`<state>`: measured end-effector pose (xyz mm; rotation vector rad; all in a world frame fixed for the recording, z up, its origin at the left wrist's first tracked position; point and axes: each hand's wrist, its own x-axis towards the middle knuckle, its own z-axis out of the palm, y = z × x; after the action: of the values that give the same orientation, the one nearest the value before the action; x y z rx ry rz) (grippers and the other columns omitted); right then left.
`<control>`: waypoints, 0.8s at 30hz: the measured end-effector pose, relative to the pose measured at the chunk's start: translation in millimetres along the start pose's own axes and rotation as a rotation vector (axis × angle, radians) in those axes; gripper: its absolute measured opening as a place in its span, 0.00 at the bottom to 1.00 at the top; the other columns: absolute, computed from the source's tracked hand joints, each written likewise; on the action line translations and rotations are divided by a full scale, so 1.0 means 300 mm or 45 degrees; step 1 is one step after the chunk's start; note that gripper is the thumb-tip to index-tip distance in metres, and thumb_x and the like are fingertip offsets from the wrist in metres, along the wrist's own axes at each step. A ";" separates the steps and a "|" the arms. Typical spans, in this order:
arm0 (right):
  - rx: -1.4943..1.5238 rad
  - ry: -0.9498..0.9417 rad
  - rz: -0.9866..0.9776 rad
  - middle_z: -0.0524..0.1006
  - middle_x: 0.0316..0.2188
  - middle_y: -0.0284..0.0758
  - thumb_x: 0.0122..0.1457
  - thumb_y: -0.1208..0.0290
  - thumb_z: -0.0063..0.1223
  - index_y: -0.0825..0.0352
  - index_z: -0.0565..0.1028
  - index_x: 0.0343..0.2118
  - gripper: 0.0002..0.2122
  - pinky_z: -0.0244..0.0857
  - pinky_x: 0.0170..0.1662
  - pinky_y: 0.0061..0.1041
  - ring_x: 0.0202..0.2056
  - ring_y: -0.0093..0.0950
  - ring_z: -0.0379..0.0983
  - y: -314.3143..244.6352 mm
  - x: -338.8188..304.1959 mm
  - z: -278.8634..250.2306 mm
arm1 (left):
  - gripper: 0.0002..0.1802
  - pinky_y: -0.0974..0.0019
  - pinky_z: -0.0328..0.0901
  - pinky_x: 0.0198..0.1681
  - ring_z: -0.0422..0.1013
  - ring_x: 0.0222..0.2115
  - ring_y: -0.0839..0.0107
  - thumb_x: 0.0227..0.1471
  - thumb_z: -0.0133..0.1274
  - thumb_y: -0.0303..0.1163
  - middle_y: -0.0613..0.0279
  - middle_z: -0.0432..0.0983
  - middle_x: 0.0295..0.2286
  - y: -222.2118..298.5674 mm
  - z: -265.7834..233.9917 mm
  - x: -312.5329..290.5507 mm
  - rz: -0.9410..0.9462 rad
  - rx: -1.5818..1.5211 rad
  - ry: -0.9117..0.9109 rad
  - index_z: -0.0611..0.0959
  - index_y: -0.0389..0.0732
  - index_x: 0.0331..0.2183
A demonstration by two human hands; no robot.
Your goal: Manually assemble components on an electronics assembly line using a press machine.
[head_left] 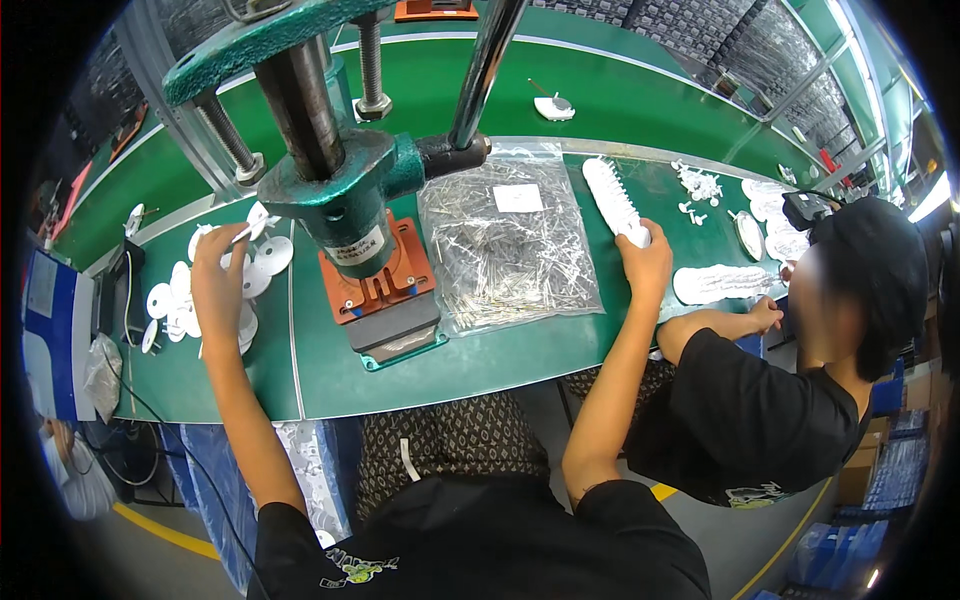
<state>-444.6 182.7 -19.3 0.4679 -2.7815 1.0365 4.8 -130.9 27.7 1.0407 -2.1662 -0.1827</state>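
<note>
White discs are heaped on the left of the worktop, under the left hand, and whether one is gripped cannot be told. They seem light, stiff and a bit slippery, best picked up by the thin rim. Farther off, the right hand is curled round the near end of a stacked white row.

White discs, teal press, orange fixture, green tabletop, dark pale-patterned trousers
</note>
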 end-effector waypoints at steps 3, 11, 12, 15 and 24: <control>-0.024 -0.016 0.001 0.78 0.48 0.44 0.45 0.59 0.64 0.63 0.76 0.50 0.27 0.63 0.56 0.39 0.53 0.43 0.70 -0.025 -0.011 -0.001 | 0.11 0.63 0.66 0.48 0.75 0.40 0.57 0.56 0.56 0.28 0.56 0.79 0.42 0.045 0.018 -0.002 0.049 -0.072 0.059 0.83 0.35 0.41; -0.019 0.077 -0.011 0.78 0.48 0.44 0.46 0.58 0.67 0.64 0.76 0.50 0.28 0.62 0.55 0.39 0.52 0.43 0.71 -0.015 -0.022 0.016 | 0.13 0.65 0.67 0.41 0.75 0.34 0.62 0.56 0.56 0.30 0.51 0.81 0.34 0.097 0.049 -0.026 -0.029 -0.323 -0.002 0.82 0.31 0.41; -0.074 0.099 -0.023 0.78 0.47 0.44 0.46 0.58 0.68 0.65 0.76 0.50 0.28 0.63 0.54 0.40 0.51 0.43 0.71 -0.016 -0.030 0.015 | 0.13 0.65 0.67 0.41 0.75 0.34 0.62 0.56 0.56 0.30 0.51 0.81 0.34 0.096 0.056 -0.030 -0.023 -0.321 0.004 0.82 0.31 0.41; -0.131 0.136 -0.044 0.79 0.46 0.44 0.45 0.57 0.69 0.66 0.77 0.48 0.28 0.64 0.53 0.41 0.49 0.44 0.72 -0.022 -0.037 0.019 | 0.15 0.64 0.67 0.41 0.76 0.34 0.61 0.56 0.57 0.31 0.50 0.82 0.34 0.088 0.063 -0.036 -0.042 -0.265 -0.050 0.82 0.31 0.42; -0.057 0.356 -0.357 0.75 0.50 0.50 0.48 0.50 0.68 0.70 0.76 0.47 0.30 0.63 0.53 0.46 0.50 0.47 0.71 -0.021 -0.014 0.057 | 0.17 0.68 0.69 0.44 0.78 0.41 0.66 0.58 0.54 0.26 0.50 0.81 0.43 0.112 0.081 -0.040 -0.066 -0.415 -0.001 0.82 0.43 0.50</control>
<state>-438.8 168.0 -29.2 0.6318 -2.4054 0.8965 -27.1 -103.9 17.0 0.9072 -2.0248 -0.5408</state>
